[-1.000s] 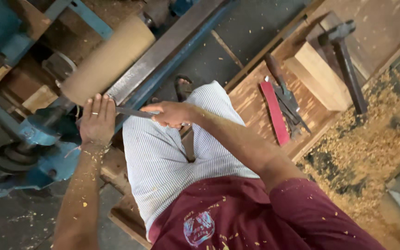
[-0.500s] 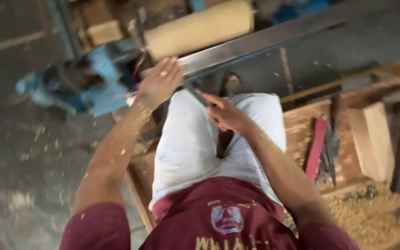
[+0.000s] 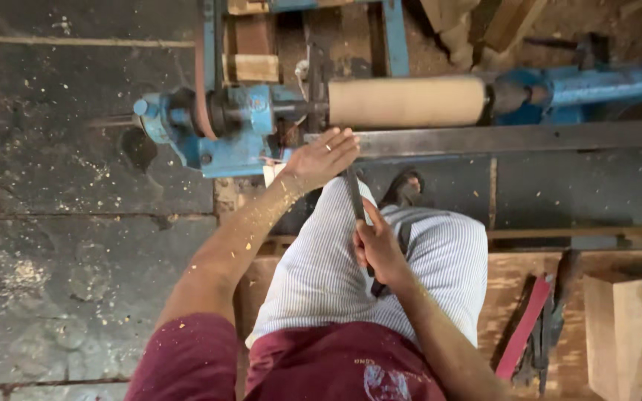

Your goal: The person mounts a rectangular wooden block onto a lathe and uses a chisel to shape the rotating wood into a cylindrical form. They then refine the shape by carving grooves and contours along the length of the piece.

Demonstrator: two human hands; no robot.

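Observation:
A pale wooden cylinder [image 3: 407, 102] is mounted between the ends of a blue lathe [image 3: 217, 128]. My left hand [image 3: 322, 157] lies on a long metal tool [image 3: 354, 194] where it meets the grey steel rest bar [image 3: 514, 138], just below the cylinder's left end. My right hand [image 3: 377, 249] is closed around the tool's handle, over my lap in striped cloth. The tool's tip is hidden under my left hand.
A wooden tray [image 3: 507, 297] at the right holds a red-handled tool [image 3: 521, 327], dark metal tools and a pale wood block [image 3: 618, 334]. A dark stone floor [image 3: 61, 245] speckled with sawdust lies to the left. Wood offcuts [image 3: 477, 22] sit behind the lathe.
The view has swung so the lathe now runs level across the top. My left hand stays at the rest bar, and my right hand has slid down the tool's handle toward my lap.

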